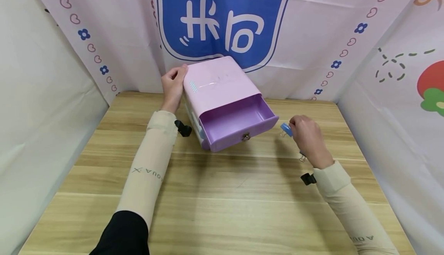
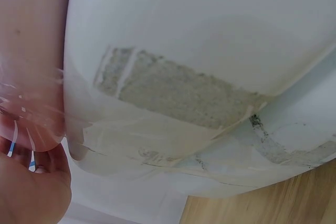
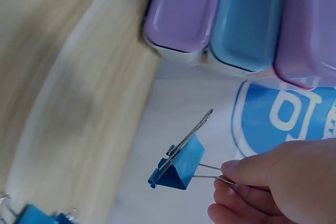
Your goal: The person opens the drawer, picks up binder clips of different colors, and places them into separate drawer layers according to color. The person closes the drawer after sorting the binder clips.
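My left hand (image 1: 173, 85) grips the back left edge of a small pink drawer box (image 1: 222, 79). Its top purple drawer (image 1: 243, 137) is pulled out, and the inside shows bare. In the right wrist view a blue drawer (image 3: 247, 24) and another purple drawer (image 3: 184, 14) below it are closed. To the right of the box, my right hand (image 1: 308, 135) pinches a blue binder clip (image 3: 184, 163) by one wire handle, above the table near the open drawer's corner. The left wrist view shows the box's pale side (image 2: 210, 24) close up beside the fingers.
A second blue binder clip (image 3: 37, 214) lies on the wooden table (image 1: 222, 208), partly hidden under my right wrist in the head view. Behind the box hangs a white cloth with a blue printed emblem (image 1: 222, 19). White cloth walls flank both sides.
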{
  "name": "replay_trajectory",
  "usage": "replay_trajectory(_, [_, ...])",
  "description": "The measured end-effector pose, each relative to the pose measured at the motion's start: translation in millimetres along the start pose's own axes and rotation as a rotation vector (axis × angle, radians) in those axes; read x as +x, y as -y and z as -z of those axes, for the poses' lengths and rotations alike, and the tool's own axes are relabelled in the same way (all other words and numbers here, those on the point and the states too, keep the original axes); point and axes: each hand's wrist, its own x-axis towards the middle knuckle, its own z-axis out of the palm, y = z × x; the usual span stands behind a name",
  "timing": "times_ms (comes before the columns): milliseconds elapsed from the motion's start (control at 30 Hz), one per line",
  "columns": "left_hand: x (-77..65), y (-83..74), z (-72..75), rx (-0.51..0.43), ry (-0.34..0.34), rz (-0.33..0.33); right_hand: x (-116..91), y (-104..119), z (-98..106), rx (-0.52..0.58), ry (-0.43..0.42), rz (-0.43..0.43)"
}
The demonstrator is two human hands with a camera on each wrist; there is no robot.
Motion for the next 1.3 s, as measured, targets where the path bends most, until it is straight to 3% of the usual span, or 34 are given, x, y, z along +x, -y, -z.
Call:
replay_trajectory(733, [-0.5,-0.9,-1.2,0.002,-0.010,0.000,13,36,55,0.010,-0.349,0.143])
replay_trajectory(1100, [-1.8,-2.8,-1.8,0.003,-0.012,-0.006,20,57,67,0.055,-0.462,0.258])
replay_trajectory(1300, [0.0,-1.2,-1.7,0.001,-0.012,0.004,27,72,71,0.066,-0.480,0.316])
